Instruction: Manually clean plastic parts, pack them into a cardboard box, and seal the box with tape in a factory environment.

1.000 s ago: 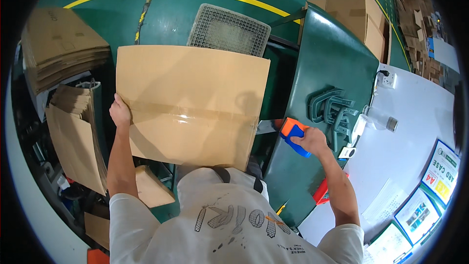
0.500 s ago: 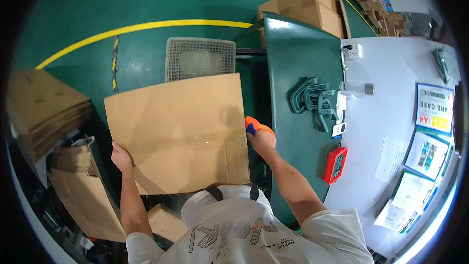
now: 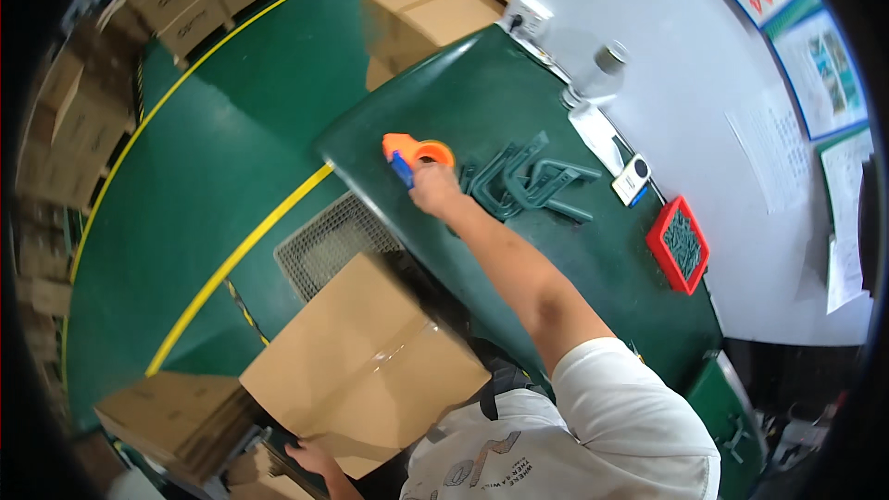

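Note:
A brown cardboard box [image 3: 347,352] with a strip of clear tape across its face is in front of my body, tilted. My left hand [image 3: 315,456] grips its lower left edge; some of those fingers are hidden. Out over the green table [image 3: 593,287], my right hand [image 3: 433,189] is closed around an orange and blue tape dispenser [image 3: 400,146], near the table's far left part. Just right of that hand lies a cluster of dark green plastic handle-like pieces [image 3: 532,183].
On the table's right side stands a red tray [image 3: 664,253] of small green pieces. A clear bottle [image 3: 597,74] and a white device [image 3: 632,178] lie by the white panel. A grey plastic grid crate [image 3: 319,245] sits on the floor; flattened cardboard [image 3: 167,412] is stacked at left.
My view has turned right. The right hand has carried the tape dispenser from beside the box to over the table. The box now sits lower and tilted, still in my left hand.

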Demonstrator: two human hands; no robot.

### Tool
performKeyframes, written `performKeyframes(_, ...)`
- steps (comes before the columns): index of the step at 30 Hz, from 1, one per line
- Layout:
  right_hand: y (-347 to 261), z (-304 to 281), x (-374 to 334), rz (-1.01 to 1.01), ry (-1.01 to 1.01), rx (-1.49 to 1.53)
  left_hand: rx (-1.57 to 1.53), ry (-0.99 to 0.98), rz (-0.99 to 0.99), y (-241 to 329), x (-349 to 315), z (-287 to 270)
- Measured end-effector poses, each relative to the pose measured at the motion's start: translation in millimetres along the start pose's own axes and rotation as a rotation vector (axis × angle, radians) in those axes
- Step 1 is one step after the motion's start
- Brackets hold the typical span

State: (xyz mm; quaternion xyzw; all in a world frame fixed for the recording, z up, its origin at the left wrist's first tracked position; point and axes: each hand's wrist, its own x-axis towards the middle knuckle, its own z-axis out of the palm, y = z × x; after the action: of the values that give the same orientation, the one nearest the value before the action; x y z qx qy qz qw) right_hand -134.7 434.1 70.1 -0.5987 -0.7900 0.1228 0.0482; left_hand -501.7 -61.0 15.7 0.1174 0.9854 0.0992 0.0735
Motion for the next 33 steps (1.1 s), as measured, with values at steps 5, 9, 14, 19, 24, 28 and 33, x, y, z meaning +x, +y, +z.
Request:
performKeyframes(5, 94.8, -74.3, -51.8, 0.064, 0.696, 0.495, -0.19, 0.008, -0.006, 56.2, -74.4, -52.0)
performKeyframes(9, 260.3, -98.5, -90.3, 0.594, 0.809, 0.481, -0.637, -0.119, 0.32, 181.8, -106.7, -49.6)
performKeyframes(14, 380.5, -79.5, -101.4, 0.66, 0.735, 0.391, -0.665, -0.493, 0.689, 439.7, -213.5, -45.4)
performKeyframes(19, 402.4, -67.1, -96.3, 0.517, 0.769, 0.512, -0.295, -1.007, 1.417, 606.1, -360.0, 23.5)
performKeyframes(24, 389.5, -78.7, -105.6, 0.442, 0.367, 0.178, -0.271, -0.782, 1.62, 694.8, -453.1, 102.7)
performKeyframes(28, 397.2, -41.1, -119.5, 0.435, 0.33, 0.02, -0.369, -0.915, 1.239, 737.4, -484.4, 159.9)
performKeyframes(33, 403.5, -41.6, -122.5, 0.462, 0.32, 0.054, -0.731, -1.004, 0.74, 752.1, -505.1, 179.1)
